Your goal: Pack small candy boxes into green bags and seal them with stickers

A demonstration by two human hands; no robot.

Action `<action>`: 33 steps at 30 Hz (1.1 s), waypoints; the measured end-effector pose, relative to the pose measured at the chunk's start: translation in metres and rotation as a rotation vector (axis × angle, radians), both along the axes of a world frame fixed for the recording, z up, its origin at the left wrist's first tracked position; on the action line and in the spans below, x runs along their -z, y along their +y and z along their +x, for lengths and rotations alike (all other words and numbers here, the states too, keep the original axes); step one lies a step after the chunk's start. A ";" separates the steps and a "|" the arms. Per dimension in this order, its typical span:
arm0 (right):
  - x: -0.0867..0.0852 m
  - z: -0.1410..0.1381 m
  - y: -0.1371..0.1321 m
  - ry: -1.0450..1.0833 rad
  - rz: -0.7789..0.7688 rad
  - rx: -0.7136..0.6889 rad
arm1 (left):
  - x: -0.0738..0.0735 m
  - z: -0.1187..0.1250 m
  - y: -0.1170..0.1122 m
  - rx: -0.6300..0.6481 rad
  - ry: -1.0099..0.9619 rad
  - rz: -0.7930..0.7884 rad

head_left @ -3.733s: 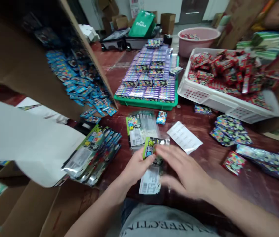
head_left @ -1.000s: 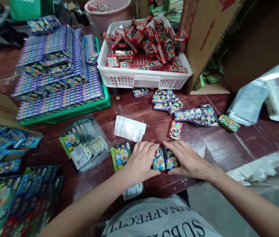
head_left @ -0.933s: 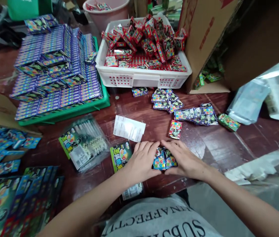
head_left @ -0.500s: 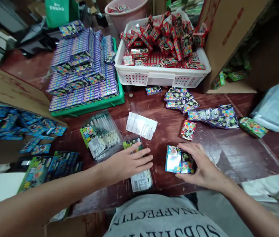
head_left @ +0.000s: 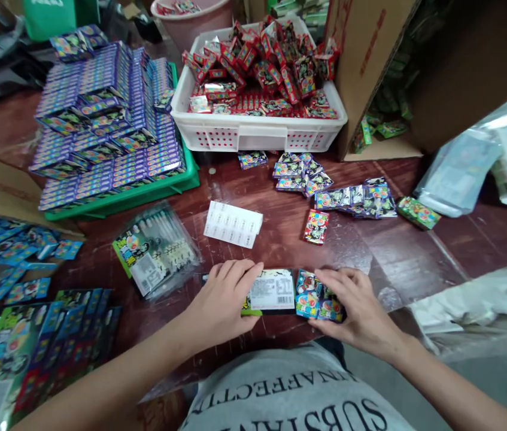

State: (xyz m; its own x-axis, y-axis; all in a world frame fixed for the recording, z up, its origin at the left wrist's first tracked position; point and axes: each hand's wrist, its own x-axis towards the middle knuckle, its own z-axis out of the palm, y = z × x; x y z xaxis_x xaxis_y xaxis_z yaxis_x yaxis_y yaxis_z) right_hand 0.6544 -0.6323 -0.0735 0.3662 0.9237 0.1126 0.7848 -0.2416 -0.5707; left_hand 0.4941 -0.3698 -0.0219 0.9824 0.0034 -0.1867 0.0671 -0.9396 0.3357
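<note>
My left hand grips a flat printed packaging bag, its fingers over the far edge and thumb at the near edge. The bag lies sideways on the table, a white barcode label facing up. Against its right end stand small printed boxes, blue and dark, side by side. My right hand is closed around them from the right, hiding part of the dark one. Beyond lies a sheet of white stickers. A single red box lies past my right hand, and a stack of clear printed bags is at left.
A green tray piled with purple boxes stands back left; a white crate heaped with red boxes stands behind. Loose purple boxes and a green box lie right of centre. Cardboard cartons flank the table.
The bag has turned from upright to sideways, its end now meeting the small boxes. My left hand has closed on it. The view has swung to the right.
</note>
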 end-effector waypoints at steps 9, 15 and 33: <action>0.003 0.030 0.002 0.075 -0.104 -0.177 | 0.023 0.002 0.000 -0.001 0.030 -0.080; 0.009 0.049 0.010 0.137 -0.075 -0.287 | 0.028 0.007 -0.002 -0.004 0.029 -0.179; 0.002 0.048 0.028 0.178 0.003 -0.254 | 0.032 0.008 -0.013 -0.106 0.011 -0.183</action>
